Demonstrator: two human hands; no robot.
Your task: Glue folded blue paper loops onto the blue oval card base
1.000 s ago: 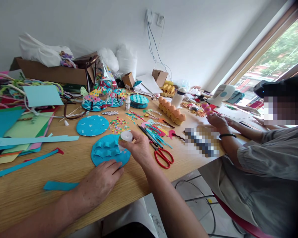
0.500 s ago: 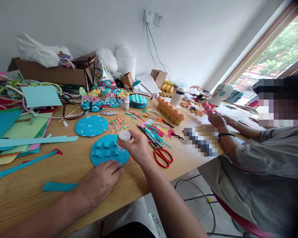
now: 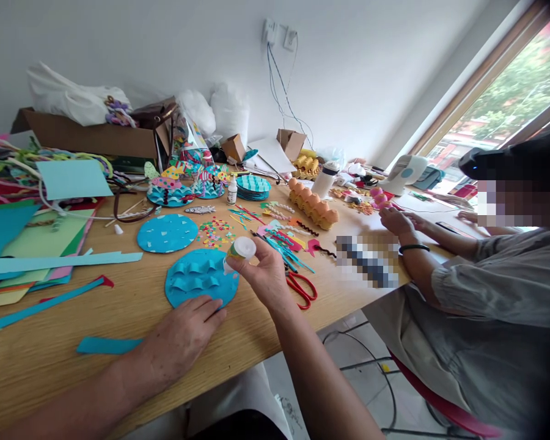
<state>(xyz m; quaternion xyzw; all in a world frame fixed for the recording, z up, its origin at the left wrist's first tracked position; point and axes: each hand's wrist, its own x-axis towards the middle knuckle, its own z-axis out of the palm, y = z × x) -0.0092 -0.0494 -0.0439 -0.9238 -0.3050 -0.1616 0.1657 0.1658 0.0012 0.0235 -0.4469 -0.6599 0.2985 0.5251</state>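
A round blue disc (image 3: 176,296) lies on the table, with two rows of wavy blue paper strips (image 3: 197,276) standing up on it. My left hand (image 3: 190,330) rests palm down, its fingers stretched out over the near edge of the disc. Above the disc's right side, my right hand (image 3: 266,275) is closed around a small glue bottle (image 3: 242,249). The bottle is upside down and tilted, its white base facing up; its tip is hard to make out. A blue paper strip (image 3: 107,346) lies left of my left hand.
Red-handled scissors (image 3: 305,292) lie right of my right hand. Behind the disc are a second blue disc (image 3: 167,233), paper confetti (image 3: 216,232) and another small bottle (image 3: 231,191). Coloured paper (image 3: 9,226) is stacked left. A co-worker (image 3: 495,287) sits at the right.
My right hand has moved a little to the right with the glue bottle, which now leans more, toward the disc's right edge. My left hand stays on the disc.
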